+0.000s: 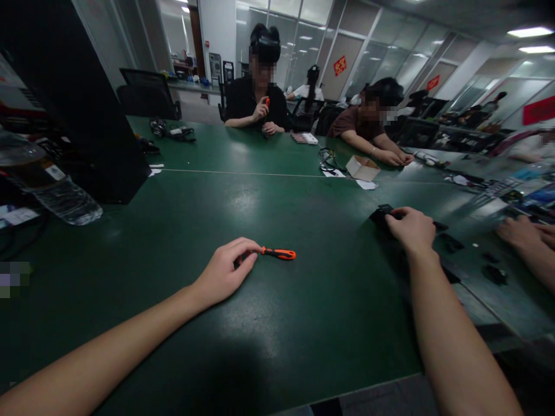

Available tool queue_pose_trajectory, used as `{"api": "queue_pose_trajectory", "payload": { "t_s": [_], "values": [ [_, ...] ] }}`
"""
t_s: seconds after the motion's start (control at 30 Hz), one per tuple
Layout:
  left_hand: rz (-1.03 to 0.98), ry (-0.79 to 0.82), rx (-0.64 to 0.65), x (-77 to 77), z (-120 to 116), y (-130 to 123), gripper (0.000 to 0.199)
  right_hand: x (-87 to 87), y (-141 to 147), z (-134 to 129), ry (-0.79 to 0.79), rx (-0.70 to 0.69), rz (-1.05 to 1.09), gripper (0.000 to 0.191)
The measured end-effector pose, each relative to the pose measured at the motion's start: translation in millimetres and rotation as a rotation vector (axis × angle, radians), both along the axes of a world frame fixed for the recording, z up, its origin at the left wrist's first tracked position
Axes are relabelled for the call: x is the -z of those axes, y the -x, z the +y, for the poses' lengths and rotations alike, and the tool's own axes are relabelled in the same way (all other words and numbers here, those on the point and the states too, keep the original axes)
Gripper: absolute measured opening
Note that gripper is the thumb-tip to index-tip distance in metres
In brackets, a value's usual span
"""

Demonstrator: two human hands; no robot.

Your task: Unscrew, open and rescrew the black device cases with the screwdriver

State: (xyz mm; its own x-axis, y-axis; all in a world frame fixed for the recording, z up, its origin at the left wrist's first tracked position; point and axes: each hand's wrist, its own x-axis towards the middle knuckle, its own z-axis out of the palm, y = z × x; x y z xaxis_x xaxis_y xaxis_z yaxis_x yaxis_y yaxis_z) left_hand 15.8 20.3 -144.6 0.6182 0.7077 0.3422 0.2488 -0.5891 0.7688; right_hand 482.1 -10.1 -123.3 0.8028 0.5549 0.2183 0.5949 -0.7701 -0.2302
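Note:
My left hand rests low over the green table, its fingers curled together at the shaft end of a screwdriver. The orange and black handle points right, away from the fingers; the shaft is mostly hidden by them. Farther right, my right hand is closed on the edge of a flat black piece, thumb and fingers pinching it near the tabletop. Its exact kind cannot be made out. More dark pieces lie just to the right of that hand.
A clear plastic bottle and a tall black panel stand at left. A small cardboard box and cables lie across the green table. Two people sit opposite; another person's hands are at right.

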Motion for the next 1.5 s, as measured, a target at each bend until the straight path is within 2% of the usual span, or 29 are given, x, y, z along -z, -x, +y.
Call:
{"api": "queue_pose_trajectory", "payload": {
  "t_s": [0.8,1.33,1.4,1.5],
  "values": [
    [-0.013,-0.059,0.080,4.1,0,1,0.020,-7.0,-3,-5,0.100,-0.019,-0.037,0.039],
    [-0.007,-0.074,0.121,4.5,0,1,0.020,8.0,-14,-5,0.144,-0.158,-0.069,0.040],
    [-0.002,-0.073,0.124,4.3,0,2,0.020,3.5,-18,-3,0.174,-0.183,-0.064,0.039],
    [-0.002,-0.075,0.129,4.2,-1,2,0.021,-15.9,-30,3,0.221,-0.243,-0.058,0.034]
  ]
}}
